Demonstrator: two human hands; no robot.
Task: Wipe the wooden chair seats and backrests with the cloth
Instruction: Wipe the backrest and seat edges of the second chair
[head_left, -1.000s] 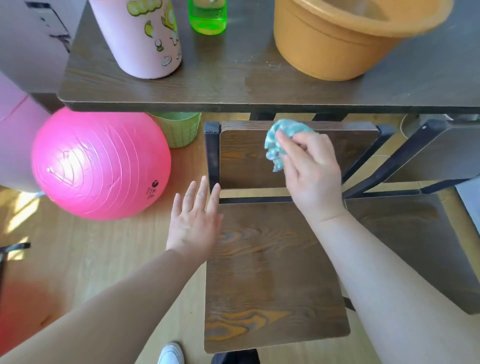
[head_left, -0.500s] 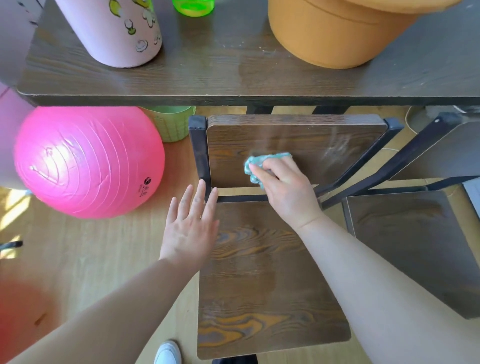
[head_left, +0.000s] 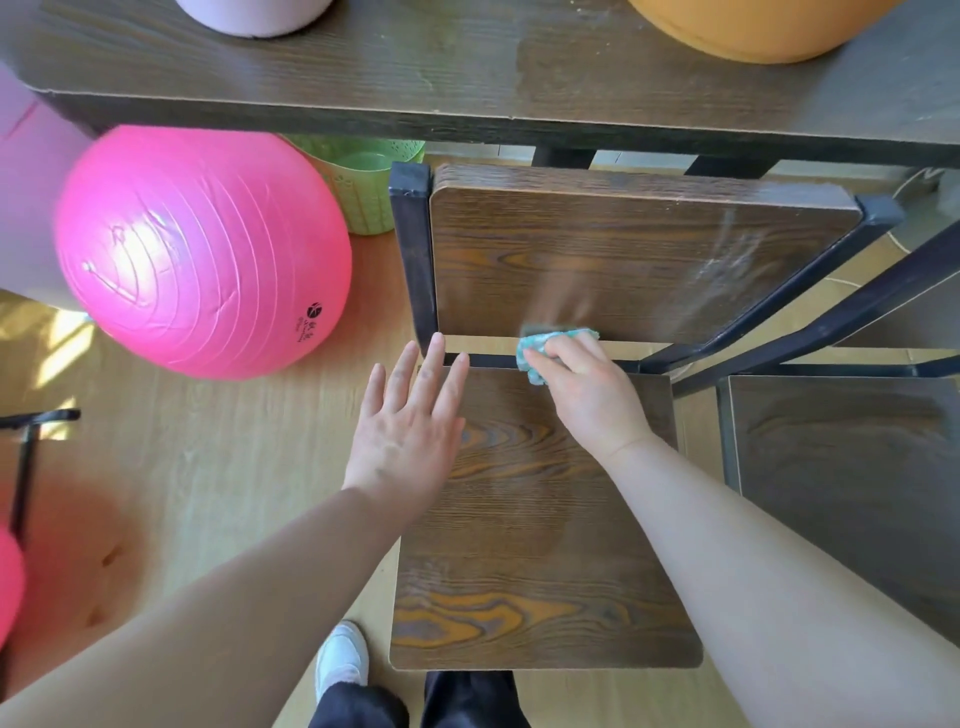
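A wooden chair stands below me, its dark backrest facing me and its seat under my arms. My right hand is shut on a bunched teal cloth at the lower edge of the backrest, where it meets the gap above the seat. My left hand is open, fingers spread, hovering over the seat's far left corner beside the black frame post. Streaks show on the backrest's right part. A second chair seat lies to the right.
A dark wooden table overhangs the chair's top, carrying an orange basin and a pink bottle. A big pink ball and a green basket sit on the floor at left. My white shoe is below.
My right hand has dragged the cloth down the backrest from its top edge to its bottom edge. The view has closed in on the chair. My left hand stayed near the seat's corner.
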